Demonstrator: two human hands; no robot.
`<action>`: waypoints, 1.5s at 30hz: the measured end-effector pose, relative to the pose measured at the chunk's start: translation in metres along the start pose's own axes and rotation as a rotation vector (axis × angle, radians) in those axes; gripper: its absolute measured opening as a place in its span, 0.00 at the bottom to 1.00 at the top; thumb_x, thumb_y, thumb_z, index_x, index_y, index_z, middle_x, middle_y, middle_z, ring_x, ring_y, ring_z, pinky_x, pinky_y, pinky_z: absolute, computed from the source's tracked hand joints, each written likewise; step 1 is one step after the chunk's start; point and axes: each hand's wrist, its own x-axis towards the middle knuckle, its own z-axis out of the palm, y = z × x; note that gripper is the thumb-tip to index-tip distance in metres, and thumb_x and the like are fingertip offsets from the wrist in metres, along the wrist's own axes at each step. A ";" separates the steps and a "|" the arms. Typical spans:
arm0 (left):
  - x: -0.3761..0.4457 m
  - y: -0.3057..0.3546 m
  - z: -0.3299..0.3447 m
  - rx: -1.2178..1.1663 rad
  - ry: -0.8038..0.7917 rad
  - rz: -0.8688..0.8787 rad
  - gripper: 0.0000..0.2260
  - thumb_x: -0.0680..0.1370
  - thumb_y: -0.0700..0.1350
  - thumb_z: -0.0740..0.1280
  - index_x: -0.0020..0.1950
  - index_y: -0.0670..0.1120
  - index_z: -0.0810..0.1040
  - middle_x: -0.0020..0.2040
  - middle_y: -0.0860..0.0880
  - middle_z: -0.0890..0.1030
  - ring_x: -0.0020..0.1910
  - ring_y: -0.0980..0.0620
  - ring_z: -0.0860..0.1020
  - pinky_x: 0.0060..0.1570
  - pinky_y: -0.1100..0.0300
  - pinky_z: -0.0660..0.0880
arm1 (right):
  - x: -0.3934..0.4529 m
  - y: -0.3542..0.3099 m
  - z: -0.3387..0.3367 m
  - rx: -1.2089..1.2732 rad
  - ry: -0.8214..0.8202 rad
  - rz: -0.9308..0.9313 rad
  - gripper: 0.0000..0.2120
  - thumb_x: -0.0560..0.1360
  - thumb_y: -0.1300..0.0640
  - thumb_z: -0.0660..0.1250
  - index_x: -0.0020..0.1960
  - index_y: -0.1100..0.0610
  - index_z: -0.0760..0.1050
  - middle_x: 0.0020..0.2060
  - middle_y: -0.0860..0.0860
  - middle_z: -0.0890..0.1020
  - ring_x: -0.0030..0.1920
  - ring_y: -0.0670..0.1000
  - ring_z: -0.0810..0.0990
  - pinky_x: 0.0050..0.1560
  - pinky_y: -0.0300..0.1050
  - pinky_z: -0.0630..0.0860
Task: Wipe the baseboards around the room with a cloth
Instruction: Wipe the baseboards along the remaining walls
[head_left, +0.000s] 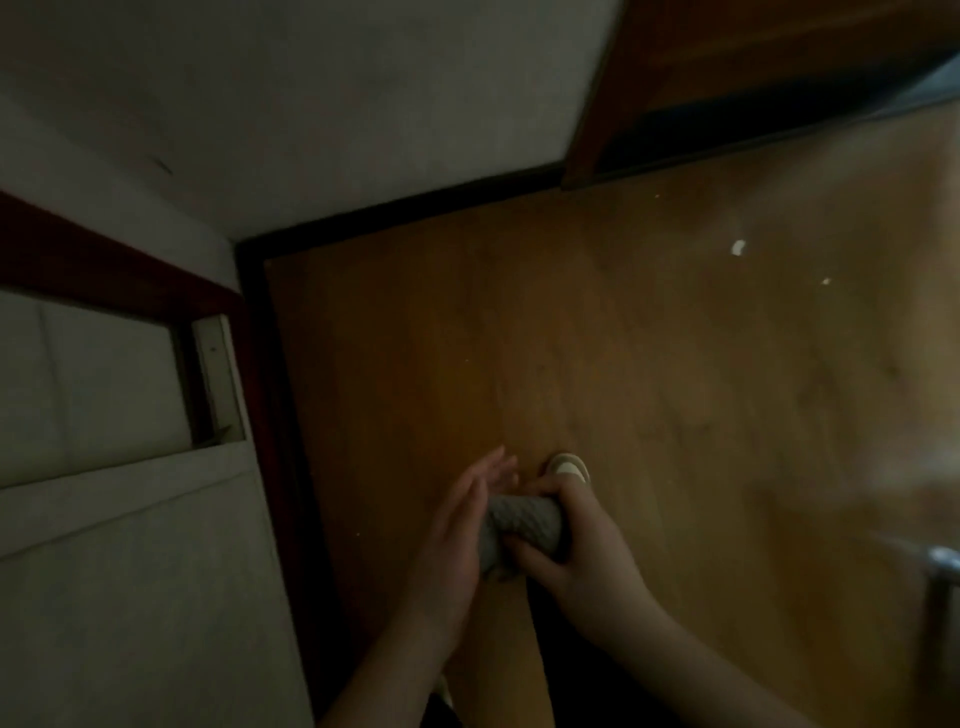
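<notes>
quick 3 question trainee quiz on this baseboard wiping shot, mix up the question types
1. True or false: the cloth is pressed against the baseboard.
2. Which hand grips the cloth? A) left B) right
3. Fill in: the left hand's fingers are ____ (straight/curled).

Key:
1. False; it is held above the floor, clear of the baseboard.
2. B; the right hand grips it, while the left hand lies flat against it.
3. Straight.
</notes>
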 end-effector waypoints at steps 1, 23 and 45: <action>-0.023 0.017 0.010 0.029 0.014 -0.027 0.26 0.70 0.75 0.62 0.65 0.69 0.74 0.66 0.62 0.78 0.66 0.61 0.75 0.66 0.53 0.71 | -0.015 -0.019 -0.010 0.041 0.019 0.014 0.21 0.68 0.51 0.74 0.53 0.32 0.69 0.49 0.37 0.76 0.51 0.40 0.78 0.47 0.31 0.73; -0.205 0.342 0.158 0.270 -0.003 0.137 0.26 0.67 0.59 0.77 0.64 0.63 0.75 0.60 0.55 0.80 0.59 0.57 0.80 0.51 0.63 0.79 | -0.150 -0.287 -0.277 0.432 -0.120 0.034 0.26 0.70 0.42 0.73 0.66 0.37 0.70 0.61 0.45 0.79 0.61 0.45 0.79 0.61 0.50 0.78; -0.122 0.453 0.188 0.509 -0.149 0.331 0.22 0.79 0.65 0.55 0.46 0.52 0.82 0.41 0.52 0.85 0.43 0.56 0.84 0.38 0.61 0.80 | -0.108 -0.362 -0.326 0.806 0.141 0.123 0.19 0.71 0.64 0.69 0.60 0.51 0.81 0.57 0.55 0.82 0.58 0.56 0.82 0.52 0.48 0.80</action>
